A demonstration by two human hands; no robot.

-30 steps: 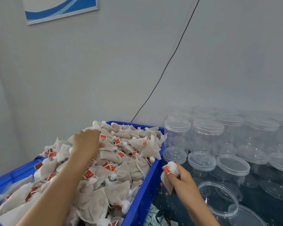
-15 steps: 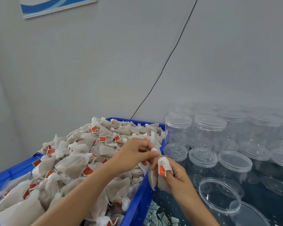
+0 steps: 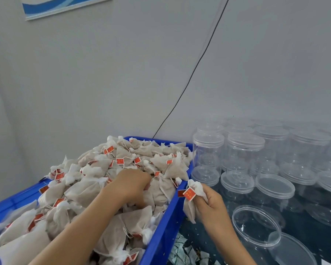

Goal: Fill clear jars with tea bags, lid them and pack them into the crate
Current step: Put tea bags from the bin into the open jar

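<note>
A blue crate (image 3: pixel 161 236) at the left is heaped with white tea bags (image 3: pixel 88 190) bearing red tags. My left hand (image 3: pixel 132 183) is pressed into the heap near the crate's right wall, its fingers curled among the bags. Just right of the crate, my right hand (image 3: pixel 210 205) holds a small bunch of tea bags (image 3: pixel 191 199) above the dark table. An open clear jar (image 3: pixel 256 226) stands right of that hand, with a loose lid (image 3: pixel 292 251) leaning beside it.
Several lidded clear jars (image 3: pixel 245 150) stand in rows at the right, some stacked on others. Paper scraps (image 3: pixel 182 249) lie on the dark table by the crate. A black cable (image 3: pixel 191 73) runs up the grey wall behind.
My left hand left my right hand and went back into the heap in the crate. My right hand stayed beside the crate with its bunch of tea bags.
</note>
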